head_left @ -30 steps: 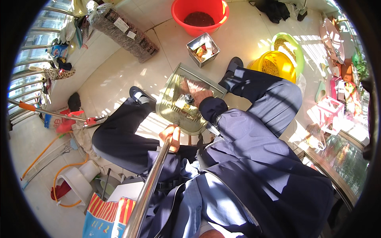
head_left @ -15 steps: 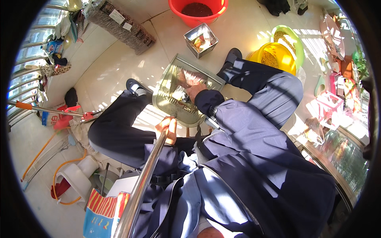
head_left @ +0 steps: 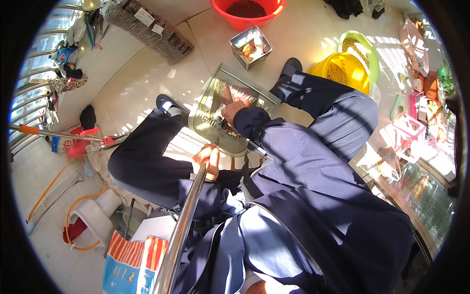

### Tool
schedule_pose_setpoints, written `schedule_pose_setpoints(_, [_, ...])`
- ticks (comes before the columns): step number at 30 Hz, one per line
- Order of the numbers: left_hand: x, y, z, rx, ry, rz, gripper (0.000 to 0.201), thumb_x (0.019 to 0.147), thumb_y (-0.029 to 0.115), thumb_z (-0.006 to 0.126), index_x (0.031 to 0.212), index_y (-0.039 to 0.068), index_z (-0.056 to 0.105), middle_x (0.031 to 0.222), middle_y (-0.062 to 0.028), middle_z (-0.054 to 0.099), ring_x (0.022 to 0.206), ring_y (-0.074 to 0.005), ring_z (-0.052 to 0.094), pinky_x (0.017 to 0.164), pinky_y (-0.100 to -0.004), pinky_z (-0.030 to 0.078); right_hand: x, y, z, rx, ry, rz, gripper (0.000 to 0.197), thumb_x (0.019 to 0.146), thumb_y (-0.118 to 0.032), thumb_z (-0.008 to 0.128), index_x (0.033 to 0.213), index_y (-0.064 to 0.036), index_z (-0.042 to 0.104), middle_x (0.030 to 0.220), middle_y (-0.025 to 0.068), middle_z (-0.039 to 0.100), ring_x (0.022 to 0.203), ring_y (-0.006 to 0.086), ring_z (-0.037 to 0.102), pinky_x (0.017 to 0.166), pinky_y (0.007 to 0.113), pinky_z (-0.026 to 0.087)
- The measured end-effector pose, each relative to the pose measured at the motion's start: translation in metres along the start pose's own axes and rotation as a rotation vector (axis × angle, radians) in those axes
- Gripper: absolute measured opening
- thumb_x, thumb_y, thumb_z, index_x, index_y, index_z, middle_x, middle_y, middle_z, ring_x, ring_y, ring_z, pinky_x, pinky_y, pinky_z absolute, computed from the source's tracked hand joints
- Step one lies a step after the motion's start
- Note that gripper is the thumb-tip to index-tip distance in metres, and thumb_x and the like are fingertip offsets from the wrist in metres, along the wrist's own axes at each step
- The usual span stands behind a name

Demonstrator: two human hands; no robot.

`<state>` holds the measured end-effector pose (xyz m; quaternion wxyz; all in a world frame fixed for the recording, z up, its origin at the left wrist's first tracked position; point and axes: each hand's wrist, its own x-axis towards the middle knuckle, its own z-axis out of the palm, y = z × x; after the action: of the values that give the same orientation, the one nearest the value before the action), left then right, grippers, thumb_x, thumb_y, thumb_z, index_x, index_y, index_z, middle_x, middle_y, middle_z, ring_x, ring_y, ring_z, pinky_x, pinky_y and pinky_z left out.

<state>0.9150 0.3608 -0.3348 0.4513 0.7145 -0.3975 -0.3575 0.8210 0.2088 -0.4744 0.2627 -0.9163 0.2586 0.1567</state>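
Note:
A grey-green, see-through dustpan (head_left: pixel 204 109) with comb-like teeth lies between my legs, holding dark debris and pale scraps. Its long metal pole (head_left: pixel 182 220) slants toward the lower edge, and my left hand (head_left: pixel 206 161) is wrapped round it close to the pan. My right hand (head_left: pixel 234 112) reaches into the pan, fingers curled down over the debris. What those fingers hold, if anything, is hidden beneath them. Just beyond the pan stands a small square metal bin (head_left: pixel 251 46) with wrappers and scraps inside.
A red basin (head_left: pixel 267 20) with dark contents sits at the far side. Yellow (head_left: pixel 360 78) and green (head_left: pixel 374 73) tubs of grain stand beyond my right leg. A long wrapped bundle (head_left: pixel 156 36) lies far left. At left are a metal pole with orange grip (head_left: pixel 29 130) and a white bucket (head_left: pixel 98 220).
My right hand has shifted left inside the dustpan, over the debris. My left hand keeps its hold on the pole. The whole view has shifted slightly.

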Motion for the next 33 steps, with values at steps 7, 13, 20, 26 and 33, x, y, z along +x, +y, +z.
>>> schedule_pose_setpoints(7, [-0.001,0.006,-0.001,0.025,-0.022,0.001,0.017,0.084,0.004,0.053,0.068,-0.002,0.055,0.067,-0.0079,0.056,0.059,-0.0136,0.049,0.059,-0.0256,0.040,0.005,-0.004,-0.002,-0.021,-0.321,-0.069,0.017,0.079,-0.017,0.058,0.090,-0.0140,0.072,0.090,0.0102,0.070,0.086,0.0294,0.068,0.071,0.042,0.052])
schedule_pose_setpoints(13, [-0.001,0.001,-0.005,0.020,-0.052,-0.047,0.009,0.080,0.000,0.057,0.080,-0.008,0.061,0.073,-0.0161,0.061,0.062,-0.0222,0.057,0.063,-0.0293,0.047,0.006,-0.001,0.011,0.084,-0.079,-0.049,0.021,0.080,-0.021,0.058,0.097,-0.0133,0.070,0.091,0.0118,0.070,0.087,0.0304,0.068,0.073,0.043,0.053])
schedule_pose_setpoints(20, [0.000,0.003,-0.005,0.018,-0.057,-0.026,0.012,0.081,0.000,0.055,0.070,-0.005,0.055,0.072,-0.0142,0.059,0.063,-0.0209,0.055,0.066,-0.0289,0.046,0.022,-0.001,0.013,0.024,-0.039,-0.090,0.013,0.074,-0.020,0.062,0.083,-0.0131,0.068,0.081,0.0093,0.069,0.081,0.0306,0.068,0.064,0.042,0.053])
schedule_pose_setpoints(26, [0.001,-0.002,-0.005,0.027,-0.077,-0.027,0.009,0.077,-0.002,0.057,0.070,-0.006,0.055,0.071,-0.0167,0.060,0.066,-0.0269,0.059,0.071,-0.0339,0.048,0.006,0.000,0.034,-0.028,0.361,-0.326,0.018,0.077,-0.017,0.056,0.089,-0.0120,0.069,0.082,0.0092,0.069,0.079,0.0295,0.068,0.067,0.044,0.053])
schedule_pose_setpoints(33, [0.001,-0.003,-0.005,0.016,-0.048,0.021,0.012,0.077,-0.003,0.057,0.067,-0.005,0.053,0.071,-0.0148,0.059,0.064,-0.0229,0.057,0.067,-0.0306,0.047,0.011,0.024,0.000,-0.062,-0.153,-0.137,0.020,0.077,-0.023,0.059,0.093,-0.0170,0.070,0.088,0.0077,0.070,0.084,0.0280,0.068,0.067,0.043,0.052])
